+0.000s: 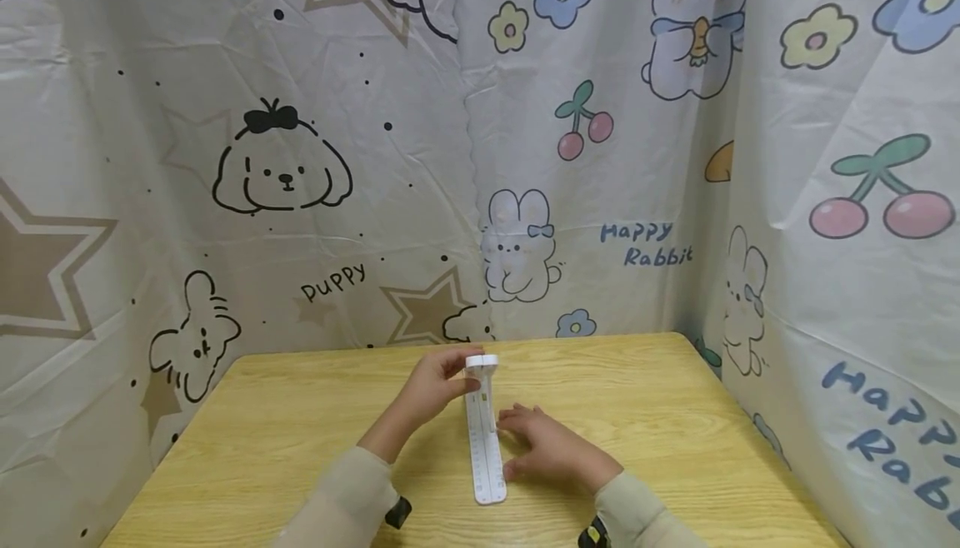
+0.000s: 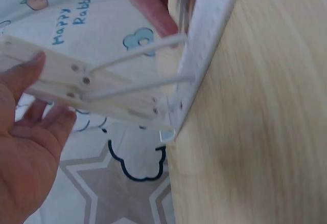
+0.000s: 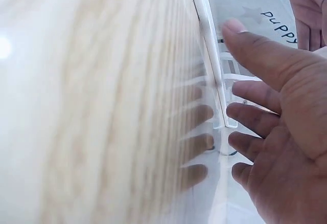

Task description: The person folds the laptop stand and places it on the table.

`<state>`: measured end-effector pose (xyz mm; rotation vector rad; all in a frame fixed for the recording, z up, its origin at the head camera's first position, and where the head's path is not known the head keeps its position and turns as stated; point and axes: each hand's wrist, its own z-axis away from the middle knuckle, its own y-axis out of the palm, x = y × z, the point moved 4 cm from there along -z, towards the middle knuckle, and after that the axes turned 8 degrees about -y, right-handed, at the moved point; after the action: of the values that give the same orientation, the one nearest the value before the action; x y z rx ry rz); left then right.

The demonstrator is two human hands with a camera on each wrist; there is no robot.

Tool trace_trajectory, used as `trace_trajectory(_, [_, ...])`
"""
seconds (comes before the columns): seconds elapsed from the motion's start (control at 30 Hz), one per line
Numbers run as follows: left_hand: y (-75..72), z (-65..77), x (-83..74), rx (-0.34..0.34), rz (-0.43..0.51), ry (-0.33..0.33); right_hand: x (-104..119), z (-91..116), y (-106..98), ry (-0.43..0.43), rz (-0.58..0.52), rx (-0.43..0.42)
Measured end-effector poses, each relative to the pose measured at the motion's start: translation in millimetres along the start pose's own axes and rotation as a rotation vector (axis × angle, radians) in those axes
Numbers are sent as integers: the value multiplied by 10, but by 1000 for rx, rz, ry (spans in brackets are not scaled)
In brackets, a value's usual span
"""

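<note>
A white folding stand (image 1: 489,469) rests on the table, its long base strip running toward me. In the left wrist view an upright panel (image 2: 56,78) rises at an angle from the base strip (image 2: 210,24), joined to it by two thin struts (image 2: 140,85). My left hand (image 1: 429,391) pinches the panel near its free end, thumb on one face and fingers on the other. Beside the base, on its right, is my right hand (image 1: 553,448), fingers spread and nearly straight. Its fingertips (image 3: 240,112) lie close to the strip; contact is unclear.
The wood-grain table (image 1: 300,415) carries the stand near its middle. A printed curtain (image 1: 420,198) hangs behind the table and along both sides. Dark wrist gear (image 1: 399,513) sits at the left sleeve, and similar gear (image 1: 594,534) at the right.
</note>
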<state>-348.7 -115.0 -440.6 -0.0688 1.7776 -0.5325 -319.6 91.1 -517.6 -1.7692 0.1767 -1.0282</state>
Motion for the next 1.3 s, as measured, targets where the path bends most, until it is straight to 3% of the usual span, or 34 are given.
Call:
trace_trajectory(0.17, [-4, 124, 7, -108, -61, -36, -17, -56, -38, 42, -45, -83])
trace_trajectory(0.33, [-27, 236, 78, -213, -59, -122, -72, -116, -68, 38, -81, -162])
trace_trajectory(0.43, [2, 279, 125, -237, -72, -175, -109, -146, -92, 44, -121, -201])
trace_trajectory(0.67, [101, 330, 344, -186, -137, -273, -173, -231, -72, 44, -211, -235])
trace_trajectory(0.97, [186, 333, 603, -84, -157, -320, -208, -365, -3, 38, -282, -220])
trace_trajectory(1.13, [210, 292, 692, -83, -185, -319, -221, -405, -19, 34, -269, -230])
trace_trajectory(1.3, [238, 214, 740, -82, -239, -262, -251, -432, -3, 46, -260, -229])
